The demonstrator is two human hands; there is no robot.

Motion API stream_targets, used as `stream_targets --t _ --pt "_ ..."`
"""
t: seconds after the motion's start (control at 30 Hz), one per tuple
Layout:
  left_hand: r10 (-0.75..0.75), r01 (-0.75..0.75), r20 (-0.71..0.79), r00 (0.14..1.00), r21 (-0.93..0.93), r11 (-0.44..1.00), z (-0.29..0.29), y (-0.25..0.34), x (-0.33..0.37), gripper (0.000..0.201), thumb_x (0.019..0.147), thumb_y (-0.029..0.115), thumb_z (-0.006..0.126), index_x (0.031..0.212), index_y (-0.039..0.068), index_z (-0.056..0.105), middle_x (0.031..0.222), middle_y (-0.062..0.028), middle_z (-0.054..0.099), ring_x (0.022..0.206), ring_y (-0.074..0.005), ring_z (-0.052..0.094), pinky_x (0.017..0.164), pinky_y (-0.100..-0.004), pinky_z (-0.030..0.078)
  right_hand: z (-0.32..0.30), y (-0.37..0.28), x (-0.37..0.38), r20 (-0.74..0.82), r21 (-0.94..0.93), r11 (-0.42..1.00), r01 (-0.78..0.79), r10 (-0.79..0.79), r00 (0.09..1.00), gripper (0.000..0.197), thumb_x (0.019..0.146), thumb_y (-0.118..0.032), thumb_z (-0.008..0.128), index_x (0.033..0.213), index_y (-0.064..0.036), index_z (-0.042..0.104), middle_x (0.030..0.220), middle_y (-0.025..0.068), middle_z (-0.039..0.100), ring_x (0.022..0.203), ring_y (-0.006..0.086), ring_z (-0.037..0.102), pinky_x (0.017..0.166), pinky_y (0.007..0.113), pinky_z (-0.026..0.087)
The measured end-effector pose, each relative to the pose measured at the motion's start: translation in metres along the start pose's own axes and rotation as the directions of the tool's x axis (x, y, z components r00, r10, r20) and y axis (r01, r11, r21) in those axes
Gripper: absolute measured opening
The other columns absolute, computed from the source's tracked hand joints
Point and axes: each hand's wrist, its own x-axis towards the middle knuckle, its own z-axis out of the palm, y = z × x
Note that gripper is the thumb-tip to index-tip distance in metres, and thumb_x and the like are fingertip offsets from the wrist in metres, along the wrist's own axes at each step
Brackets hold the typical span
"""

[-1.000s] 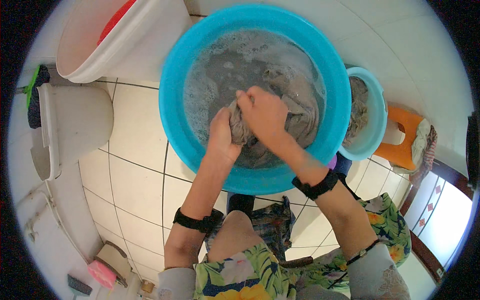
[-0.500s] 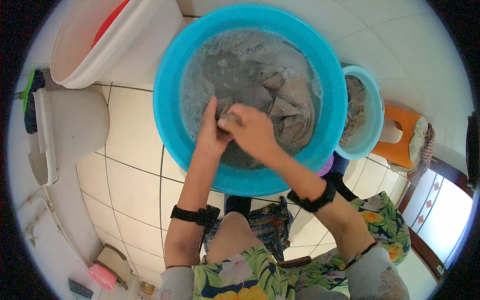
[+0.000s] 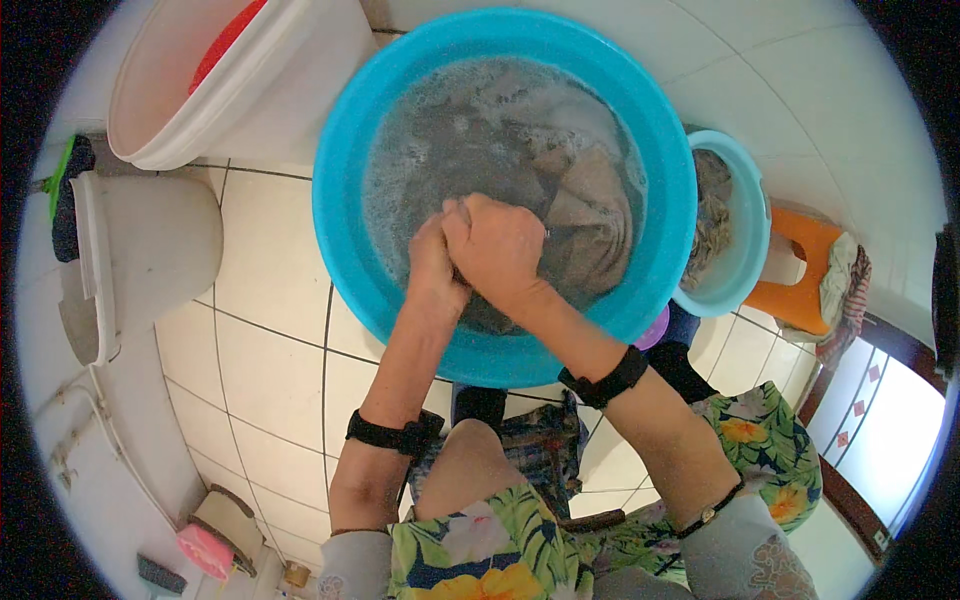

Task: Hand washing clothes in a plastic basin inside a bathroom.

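The right hand (image 3: pixel 497 248) is closed into a fist around a bunched fold of the wet grey-brown cloth (image 3: pixel 585 205), and the left hand (image 3: pixel 433 268) is pressed against it, its fingers curled on the same fold. Both forearms are stretched forward from the lower edge, wrists close together over the near half of the large round blue plastic basin (image 3: pixel 340 230), where the cloth lies in soapy grey water. Two blue basins are seen, the smaller one (image 3: pixel 752 235) just beside the large one. One black band is worn on each forearm.
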Motion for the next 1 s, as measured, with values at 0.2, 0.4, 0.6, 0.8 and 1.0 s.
stream_targets --t 0.2,0.4,0.6,0.8,1.0 --pt "-0.126 0.14 -0.174 0.977 0.076 0.987 0.008 0.029 -0.022 0.029 0.087 0.029 0.059 0.107 0.01 0.05 0.104 -0.0078 0.057 0.095 -0.0253 0.057 0.073 -0.045 0.051 -0.012 0.038 0.026 0.221 -0.008 0.965 -0.261 0.256 0.941 0.033 0.084 -0.034 0.056 0.097 -0.0047 0.062 0.083 0.0209 0.066 0.08 0.0349 0.066 0.068 0.047 0.052" --pt "-0.2 0.212 -0.103 0.974 0.121 0.97 0.003 0.037 -0.03 0.066 0.084 0.037 0.064 0.135 0.016 0.029 0.131 -0.0108 0.038 0.117 -0.0328 0.043 0.09 -0.0591 0.042 0.0 0.071 0.021 0.383 -0.25 0.911 -0.327 0.403 0.831 0.034 0.075 -0.033 0.066 0.1 -0.0112 0.061 0.094 0.0156 0.064 0.09 0.0354 0.062 0.076 0.045 0.051" --pt "0.045 -0.051 0.05 0.998 0.124 0.991 0.028 0.042 -0.037 0.046 0.085 0.045 0.062 0.113 0.01 0.054 0.104 -0.0124 0.06 0.096 -0.0251 0.06 0.081 -0.0351 0.051 -0.025 -0.01 -0.022 0.404 0.125 0.991 -0.055 -0.001 0.915 0.029 0.078 -0.038 0.062 0.092 -0.0118 0.062 0.086 0.0178 0.063 0.073 0.0344 0.063 0.068 0.048 0.048" --pt "-0.161 0.163 -0.036 0.986 0.082 0.983 0.025 0.047 -0.025 0.044 0.08 0.052 0.065 0.088 0.011 0.053 0.073 -0.0017 0.053 0.064 -0.0155 0.054 0.058 -0.028 0.047 -0.033 -0.042 -0.049 0.191 0.073 0.988 0.139 -0.15 0.97 0.027 0.079 -0.035 0.061 0.069 -0.0103 0.057 0.07 0.0152 0.06 0.063 0.0282 0.061 0.054 0.044 0.042" --pt "-0.142 0.151 -0.115 0.983 0.075 0.986 0.011 0.038 -0.012 0.035 0.082 0.036 0.065 0.098 0.007 0.055 0.083 -0.0039 0.054 0.078 -0.016 0.055 0.067 -0.0305 0.047 -0.006 -0.021 -0.035 0.045 -0.054 0.968 0.244 -0.241 0.969 0.028 0.079 -0.026 0.059 0.058 -0.0085 0.053 0.051 0.0133 0.054 0.048 0.0319 0.056 0.05 0.044 0.042"
